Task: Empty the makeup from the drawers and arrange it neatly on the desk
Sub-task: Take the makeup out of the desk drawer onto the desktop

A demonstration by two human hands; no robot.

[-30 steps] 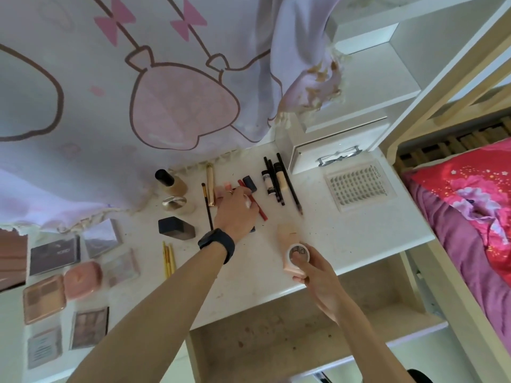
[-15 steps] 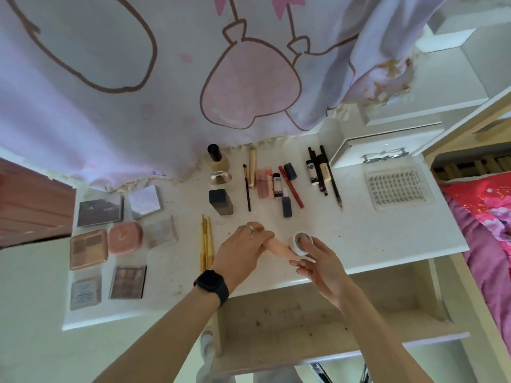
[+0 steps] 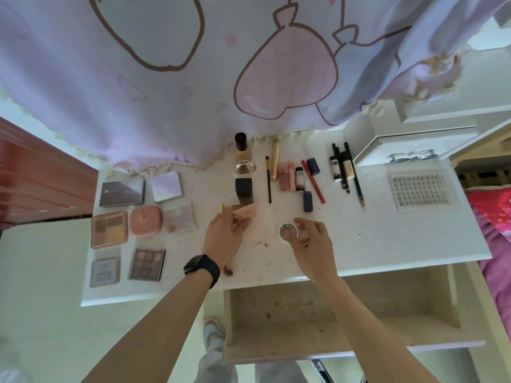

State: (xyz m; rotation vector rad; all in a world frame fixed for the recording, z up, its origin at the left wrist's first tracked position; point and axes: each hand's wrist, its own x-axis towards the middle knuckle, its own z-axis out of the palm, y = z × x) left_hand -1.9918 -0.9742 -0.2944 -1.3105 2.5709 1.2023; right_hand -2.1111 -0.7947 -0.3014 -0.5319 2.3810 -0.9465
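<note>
**A:** What is seen, starting with the largest?

**B:** A pale curtain (image 3: pixel 193 78) printed with pink shapes is hung over the back of the white counter (image 3: pixel 401 244). Under the counter's front edge a drawer (image 3: pixel 331 308) is pulled open, and only dark specks are seen on its floor. A bed (image 3: pixel 495 217) with a red flowered cover is seen at the right edge.

**A:** What is laid out on the counter?

**B:** The palettes (image 3: pixel 122 190) are set flat in rows at the left. A lash tray (image 3: pixel 420 192) is laid flat at the right, well apart from them. In the middle, the bottles (image 3: pixel 244 190) are lined up one behind another. To their right the lipsticks (image 3: pixel 287 176) and then the pencils (image 3: pixel 345 167) are laid side by side, pointed toward the curtain.

**A:** And the hands?

**B:** The left hand (image 3: pixel 224 236), with a black watch (image 3: pixel 201 268) worn at the wrist, is held just in front of the dark bottle. Its grip is closed on a peach sponge (image 3: pixel 247 210), which is pinched between thumb and fingers. Whether the sponge touches the bottle cannot be told. The right hand (image 3: pixel 312 241) is placed near the counter's front middle. Its grip is curled round a small white jar (image 3: pixel 288 230), with the thumb laid on the lid. Whether the jar is rested on the counter or lifted cannot be told. Brown crumbs (image 3: pixel 262 243) are scattered between the two hands.
</note>
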